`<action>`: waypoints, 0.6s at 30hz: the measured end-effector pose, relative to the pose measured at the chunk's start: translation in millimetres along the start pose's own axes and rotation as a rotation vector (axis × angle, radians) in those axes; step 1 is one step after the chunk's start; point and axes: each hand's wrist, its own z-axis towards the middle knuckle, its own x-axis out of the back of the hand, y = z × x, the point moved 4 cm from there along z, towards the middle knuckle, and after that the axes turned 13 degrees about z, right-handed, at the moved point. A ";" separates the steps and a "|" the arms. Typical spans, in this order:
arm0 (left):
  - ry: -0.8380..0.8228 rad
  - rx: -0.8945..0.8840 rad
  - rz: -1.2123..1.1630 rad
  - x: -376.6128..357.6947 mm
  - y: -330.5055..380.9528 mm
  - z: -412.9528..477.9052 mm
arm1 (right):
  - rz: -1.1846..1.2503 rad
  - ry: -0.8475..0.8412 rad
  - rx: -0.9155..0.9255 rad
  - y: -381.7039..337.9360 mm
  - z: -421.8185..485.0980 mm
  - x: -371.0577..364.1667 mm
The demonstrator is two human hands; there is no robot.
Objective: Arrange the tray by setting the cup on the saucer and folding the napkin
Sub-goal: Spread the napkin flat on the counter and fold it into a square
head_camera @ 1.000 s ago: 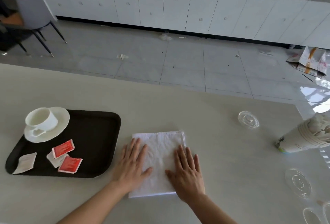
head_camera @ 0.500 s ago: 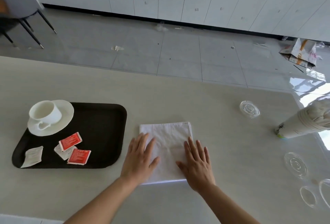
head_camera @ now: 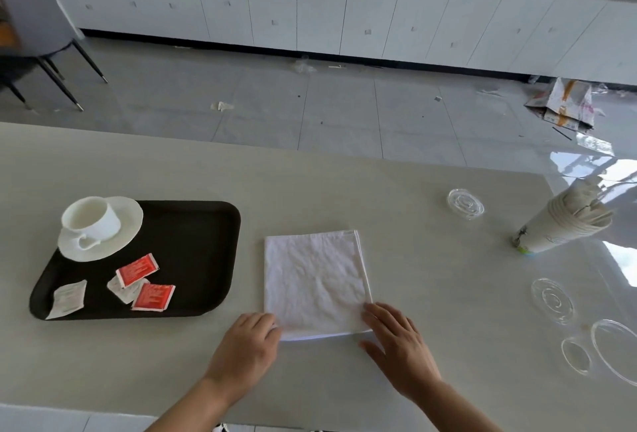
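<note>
**Both hands down at the napkin's near corners**

Left hand (head_camera: 246, 345) curls onto the near-left corner of the white napkin (head_camera: 315, 280), right hand (head_camera: 396, 338) lies on the near-right corner, fingers loosely spread. A second ago both palms lay flat mid-cloth, so I'd guess smoothing's done and another fold's coming. Cup (head_camera: 90, 219) already sits on its saucer (head_camera: 127, 221), far-left on the black tray (head_camera: 203, 259). Red sachets (head_camera: 138, 270) have print, unreadable.

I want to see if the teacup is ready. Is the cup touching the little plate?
Touching. The head view shows the cup sitting upright on the saucer, its base resting on the saucer with no gap.
</note>
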 end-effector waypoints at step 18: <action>0.023 0.043 -0.328 18.1 -13.0 -13.4 | 0.163 0.215 -0.022 -20.6 -4.4 22.8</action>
